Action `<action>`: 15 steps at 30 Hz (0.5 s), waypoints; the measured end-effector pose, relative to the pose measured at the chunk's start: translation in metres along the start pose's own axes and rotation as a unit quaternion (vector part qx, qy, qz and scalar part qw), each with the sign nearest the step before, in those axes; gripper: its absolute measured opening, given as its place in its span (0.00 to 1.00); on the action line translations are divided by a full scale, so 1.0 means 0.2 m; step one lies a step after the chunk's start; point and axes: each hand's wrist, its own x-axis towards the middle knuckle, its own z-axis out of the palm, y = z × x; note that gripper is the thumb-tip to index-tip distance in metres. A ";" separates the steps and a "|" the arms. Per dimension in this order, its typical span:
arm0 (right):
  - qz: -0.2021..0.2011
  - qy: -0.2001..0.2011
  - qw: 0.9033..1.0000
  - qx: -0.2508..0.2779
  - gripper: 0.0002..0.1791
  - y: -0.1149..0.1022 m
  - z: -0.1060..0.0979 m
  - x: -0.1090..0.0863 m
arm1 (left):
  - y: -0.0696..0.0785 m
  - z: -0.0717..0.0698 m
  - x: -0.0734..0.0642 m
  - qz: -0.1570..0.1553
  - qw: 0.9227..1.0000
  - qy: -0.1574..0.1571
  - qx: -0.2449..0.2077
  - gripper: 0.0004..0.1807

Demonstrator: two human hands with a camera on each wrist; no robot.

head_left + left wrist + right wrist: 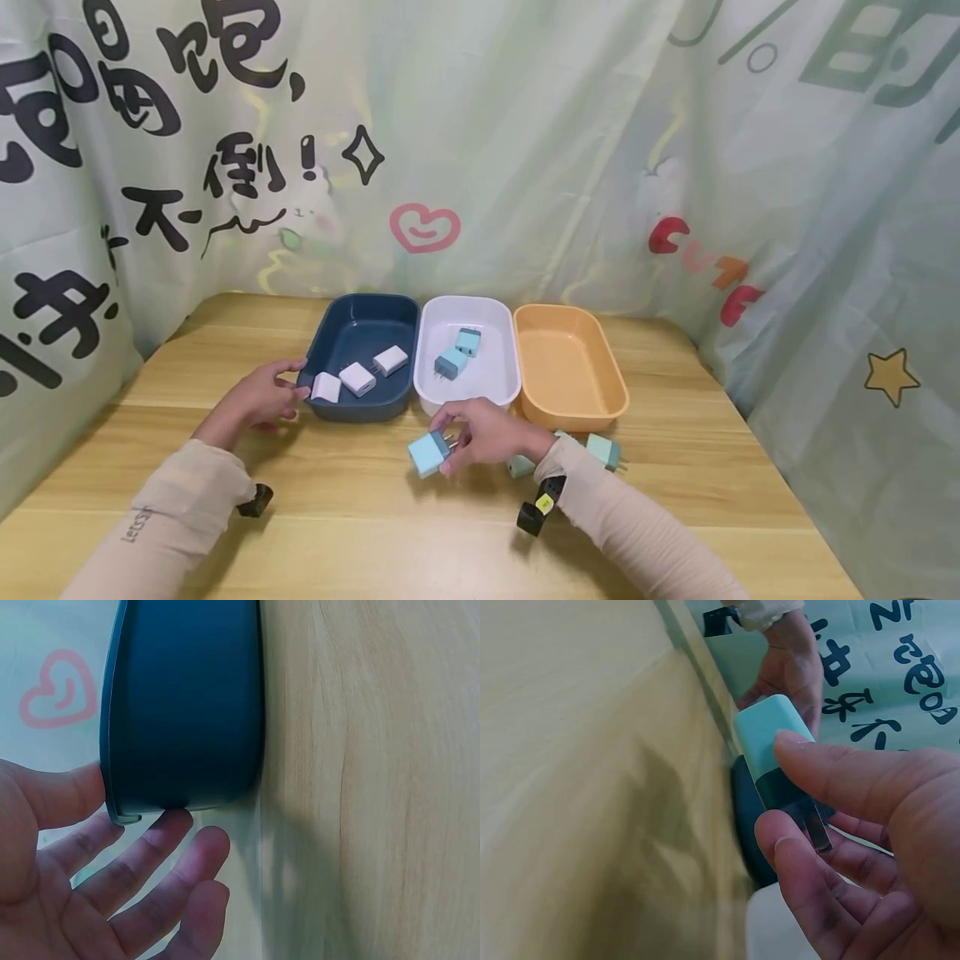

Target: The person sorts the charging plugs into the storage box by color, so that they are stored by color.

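My right hand pinches a light-blue plug charger between thumb and fingers, in front of the white bin. In the right wrist view, metal prongs project from the charger's darker end, toward the fingers. At the dark blue bin, the thumb and fingertips of my left hand touch the near left corner of the rim. The left wrist view shows this hand with its fingers spread and fairly straight. Three white chargers lie in the blue bin, and two blue chargers in the white one.
An orange bin stands right of the white bin, the three side by side on a wooden table. Green chargers lie before it, partly hidden by my right wrist. A printed curtain hangs behind the table and along both sides.
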 end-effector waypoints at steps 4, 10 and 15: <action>-0.004 0.010 1.000 -0.008 0.23 -0.02 -0.05 0.00 | 0.00 0.00 0.00 0.002 1.000 -0.002 0.001 0.37; -0.003 0.022 1.000 -0.003 0.23 -0.03 -0.11 0.01 | 0.00 0.00 0.00 0.008 1.000 -0.002 0.001 0.37; 0.007 0.037 0.999 0.011 0.23 -0.03 -0.14 0.03 | 0.00 -0.01 0.00 0.011 1.000 -0.001 0.001 0.37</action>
